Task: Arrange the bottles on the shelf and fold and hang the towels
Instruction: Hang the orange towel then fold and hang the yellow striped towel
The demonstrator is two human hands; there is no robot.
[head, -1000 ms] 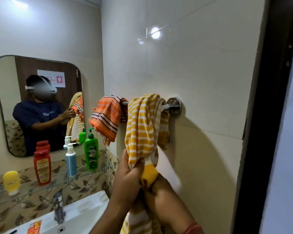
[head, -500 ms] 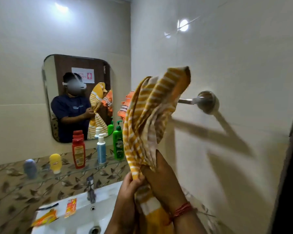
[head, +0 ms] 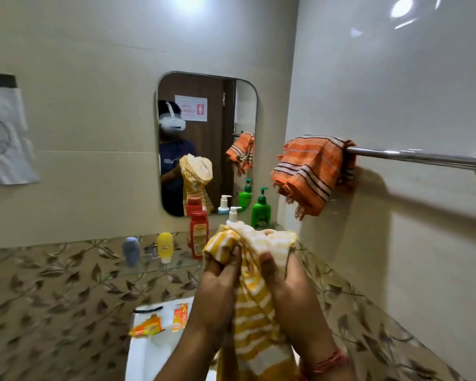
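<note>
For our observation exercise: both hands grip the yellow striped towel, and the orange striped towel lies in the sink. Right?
Not quite. The head view shows the orange striped towel hanging on the metal rail, not in the sink. Both the left hand and right hand do grip the yellow striped towel.

**Little text can be read here**

On the paper sheet (head: 4, 133) taped to the wall at 9 o'clock, a large number "3" stands inside a circle; the small letters above it are cut off and too blurred to read. In the mirror (head: 208, 144), at about 12 o'clock from the hands, a white sign (head: 190, 108) with pink print is on the door, but it is reversed and too small to read. The labels on the red bottle (head: 199, 232), the green bottle (head: 261, 209) and the yellow tube (head: 165, 247) are blurred.
</note>
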